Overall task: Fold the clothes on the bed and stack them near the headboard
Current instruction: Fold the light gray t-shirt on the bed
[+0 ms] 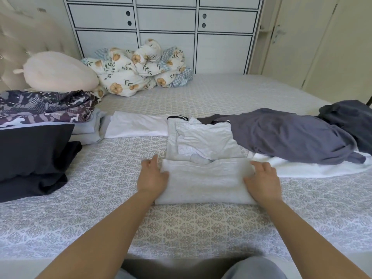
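Left hand (154,177) and right hand (261,181) grip the side edges of the white shirt (203,180), mid-bed (201,228) — fingers curled round the doubled hem, keeping the fold square; folded stack (40,117) waits near headboard (22,37).

White panelled wardrobe (167,21) behind, tufted beige headboard (22,43) left, cream door (314,41) right

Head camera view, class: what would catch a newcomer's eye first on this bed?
First, the two hands, left and right, gripping the ends of a half-folded white garment at the centre of the bed. Then the grey-blue garment sprawled unfolded to the right, and the folded stack at the left by the headboard.
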